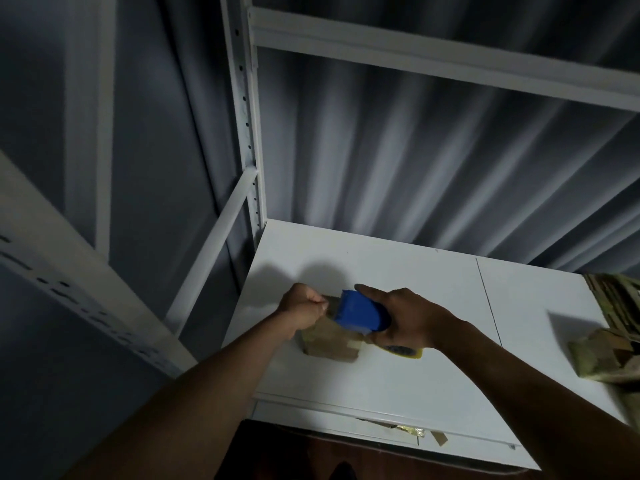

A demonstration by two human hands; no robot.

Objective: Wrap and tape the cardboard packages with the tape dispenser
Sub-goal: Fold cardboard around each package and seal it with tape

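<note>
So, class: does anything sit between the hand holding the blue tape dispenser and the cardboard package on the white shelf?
Nothing visible does. The right hand holds the blue tape dispenser directly over the cardboard package, while the left hand pinches something small at the package's top edge. The other packages lie far to the right.

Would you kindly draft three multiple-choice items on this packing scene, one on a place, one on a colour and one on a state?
1. Where does the cardboard package lie?
A. on the white shelf top
B. on the floor
C. on the upper shelf beam

2. What colour is the body of the tape dispenser?
A. red
B. blue
C. green

3. What is the left hand doing?
A. lying flat and open on the shelf
B. hanging at the person's side
C. pinching something small, fingers curled, above the package

Answers: 1 A, the package sits on the white shelf top. 2 B, the body is blue under the right hand. 3 C, its fingers are curled by the dispenser's front.
</note>
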